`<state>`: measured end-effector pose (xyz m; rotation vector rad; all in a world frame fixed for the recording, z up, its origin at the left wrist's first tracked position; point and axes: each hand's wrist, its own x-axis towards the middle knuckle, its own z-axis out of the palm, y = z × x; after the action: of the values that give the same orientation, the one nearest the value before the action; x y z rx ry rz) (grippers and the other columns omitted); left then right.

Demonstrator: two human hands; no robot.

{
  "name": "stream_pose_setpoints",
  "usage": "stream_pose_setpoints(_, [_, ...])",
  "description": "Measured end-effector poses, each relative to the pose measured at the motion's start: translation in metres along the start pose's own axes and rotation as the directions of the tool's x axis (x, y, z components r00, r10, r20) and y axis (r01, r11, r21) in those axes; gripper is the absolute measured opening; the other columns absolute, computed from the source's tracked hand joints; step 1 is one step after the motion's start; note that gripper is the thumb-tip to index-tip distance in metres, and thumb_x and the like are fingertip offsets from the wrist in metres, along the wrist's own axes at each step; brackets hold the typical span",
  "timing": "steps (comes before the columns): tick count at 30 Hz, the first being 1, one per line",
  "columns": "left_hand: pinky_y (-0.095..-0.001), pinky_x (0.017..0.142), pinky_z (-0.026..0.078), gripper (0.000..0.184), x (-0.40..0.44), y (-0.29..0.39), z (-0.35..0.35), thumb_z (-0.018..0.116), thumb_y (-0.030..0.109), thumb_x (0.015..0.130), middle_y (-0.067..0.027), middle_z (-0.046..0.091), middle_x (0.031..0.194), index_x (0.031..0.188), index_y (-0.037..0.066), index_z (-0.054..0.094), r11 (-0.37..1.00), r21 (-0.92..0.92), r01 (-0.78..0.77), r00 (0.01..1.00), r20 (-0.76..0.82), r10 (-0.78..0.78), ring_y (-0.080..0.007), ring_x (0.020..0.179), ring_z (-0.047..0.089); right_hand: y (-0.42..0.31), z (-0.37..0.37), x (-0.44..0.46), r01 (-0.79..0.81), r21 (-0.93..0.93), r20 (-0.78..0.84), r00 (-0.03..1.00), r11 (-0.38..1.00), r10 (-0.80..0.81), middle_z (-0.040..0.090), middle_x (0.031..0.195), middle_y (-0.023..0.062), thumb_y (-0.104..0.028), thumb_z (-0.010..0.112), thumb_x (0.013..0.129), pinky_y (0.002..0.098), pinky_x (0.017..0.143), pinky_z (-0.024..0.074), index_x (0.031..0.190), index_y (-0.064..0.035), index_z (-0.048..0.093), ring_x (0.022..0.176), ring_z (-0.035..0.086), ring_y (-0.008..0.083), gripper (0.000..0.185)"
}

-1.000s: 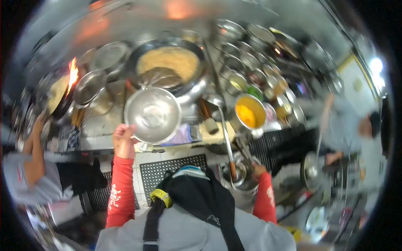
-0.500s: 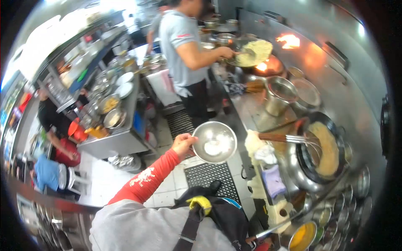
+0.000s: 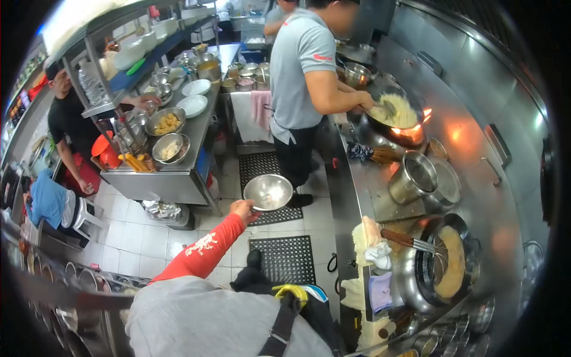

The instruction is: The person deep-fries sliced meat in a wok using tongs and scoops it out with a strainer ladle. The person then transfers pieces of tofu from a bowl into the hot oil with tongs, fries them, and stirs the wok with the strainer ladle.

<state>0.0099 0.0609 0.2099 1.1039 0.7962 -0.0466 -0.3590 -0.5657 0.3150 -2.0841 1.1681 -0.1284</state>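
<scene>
My left hand [image 3: 242, 210], at the end of a red sleeve, is closed on the rim of a shiny metal bowl [image 3: 268, 192]. The bowl is held out over the floor, its inside facing me, with a whitish patch at its bottom that could be residue or glare. My right hand is out of view. Along the bottom right runs a thin metal handle [image 3: 380, 348]. To my right, a wok [image 3: 425, 279] holds yellowish-brown liquid, and a whisk [image 3: 416, 243] with a wooden handle lies across its edge.
A co-worker [image 3: 309, 65] stands ahead, tossing food in a wok [image 3: 395, 113] over flames. A steel pot [image 3: 413, 178] stands on the range. At left, a counter [image 3: 148, 184] bears bowls and white plates [image 3: 193, 106]; another person [image 3: 71, 119] is behind it. Rubber mats [image 3: 282, 259] lie on the floor.
The bowl in my left hand has shifted left and tilted. My view has turned, so the co-worker appears further right. The right sleeve at the bottom edge has gone out of view.
</scene>
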Motion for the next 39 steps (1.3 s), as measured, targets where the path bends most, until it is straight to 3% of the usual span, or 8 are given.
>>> stream_pose_setpoints(3, [-0.0335,0.05,0.054,0.019,0.028,0.008,0.031,0.058,0.015,0.084,-0.0129,0.063,0.08,0.098,0.001,0.056,1.0,-0.016,0.008,0.995,0.099,-0.006,-0.0244,0.064,0.065,-0.069,0.007,-0.021,0.047,0.061,0.274,0.96,0.997,-0.062,0.068,0.088,0.0172,-0.021,0.061,0.088,0.0355,0.059,0.0551,0.099,0.001,0.065,0.066,0.066,0.0241,0.025])
stream_pose_setpoints(6, [-0.0304,0.049,0.053,0.015,0.058,0.023,0.051,0.06,0.016,0.084,-0.0108,0.065,0.081,0.093,0.004,0.057,0.999,-0.035,-0.008,0.981,0.193,0.015,-0.0219,0.061,0.066,-0.143,0.082,-0.022,0.089,0.094,0.596,0.793,0.992,-0.127,0.069,0.09,0.0177,-0.018,0.061,0.088,0.035,0.061,0.0559,0.1,0.0017,0.066,0.068,0.067,0.0242,0.024])
stream_pose_setpoints(11, [-0.0287,0.045,0.052,0.018,0.082,0.059,0.033,0.063,0.021,0.086,-0.0094,0.063,0.068,0.082,0.005,0.056,0.989,-0.08,-0.127,0.943,0.301,0.146,-0.0167,0.055,0.063,-0.291,0.231,-0.04,0.22,0.088,0.802,0.563,0.972,-0.2,0.065,0.073,0.0085,-0.022,0.059,0.092,0.0248,0.053,0.0494,0.093,0.0038,0.066,0.057,0.059,0.0137,0.027])
stream_pose_setpoints(19, [-0.0272,0.046,0.051,0.026,0.095,0.103,-0.091,0.068,0.024,0.084,-0.0027,0.057,0.064,0.072,0.007,0.052,0.931,-0.032,-0.364,0.926,-0.116,0.358,-0.0113,0.052,0.057,-0.447,0.372,-0.024,0.531,-0.022,0.947,0.282,0.847,-0.152,0.067,0.076,0.0089,-0.018,0.063,0.09,0.0244,0.053,0.0508,0.095,0.0013,0.068,0.06,0.062,0.0127,0.02])
stream_pose_setpoints(22, [-0.0272,0.048,0.052,0.027,0.085,0.101,-0.136,0.068,0.024,0.084,-0.0028,0.057,0.066,0.071,0.008,0.051,0.916,-0.169,-0.363,0.897,-0.328,0.295,-0.0118,0.055,0.058,-0.493,0.424,-0.018,0.667,-0.001,0.985,0.129,0.745,-0.115,0.066,0.074,0.0079,-0.02,0.064,0.09,0.0253,0.053,0.0507,0.093,0.0012,0.067,0.059,0.061,0.0128,0.022])
stream_pose_setpoints(32, [-0.029,0.048,0.054,0.026,0.022,0.073,-0.201,0.066,0.025,0.085,-0.0079,0.063,0.074,0.075,0.004,0.054,0.773,-0.212,-0.598,0.482,-0.866,0.136,-0.0165,0.062,0.066,-0.612,0.563,-0.008,0.854,0.403,0.914,-0.396,0.327,-0.094,0.066,0.071,0.0103,-0.023,0.062,0.09,0.0253,0.049,0.0479,0.087,0.003,0.066,0.053,0.059,0.0128,0.026])
stream_pose_setpoints(37, [-0.0325,0.049,0.056,0.023,-0.01,0.063,-0.256,0.065,0.023,0.086,-0.0098,0.062,0.077,0.082,0.001,0.059,0.588,-0.243,-0.772,0.32,-0.947,0.029,-0.0234,0.063,0.067,-0.635,0.569,-0.024,0.846,0.368,0.925,-0.377,0.387,-0.055,0.065,0.069,0.0091,-0.022,0.063,0.088,0.0251,0.048,0.0464,0.088,0.0025,0.066,0.052,0.058,0.0121,0.025])
stream_pose_setpoints(39, [-0.0294,0.047,0.05,0.021,-0.038,0.066,-0.293,0.066,0.023,0.084,-0.0094,0.065,0.081,0.089,0.005,0.057,0.526,-0.153,-0.836,0.167,-0.986,-0.022,-0.024,0.062,0.066,-0.633,0.568,-0.023,0.846,0.359,0.926,-0.376,0.394,-0.036,0.065,0.068,0.0079,-0.022,0.063,0.088,0.0245,0.048,0.0454,0.087,0.0023,0.067,0.052,0.057,0.0112,0.025])
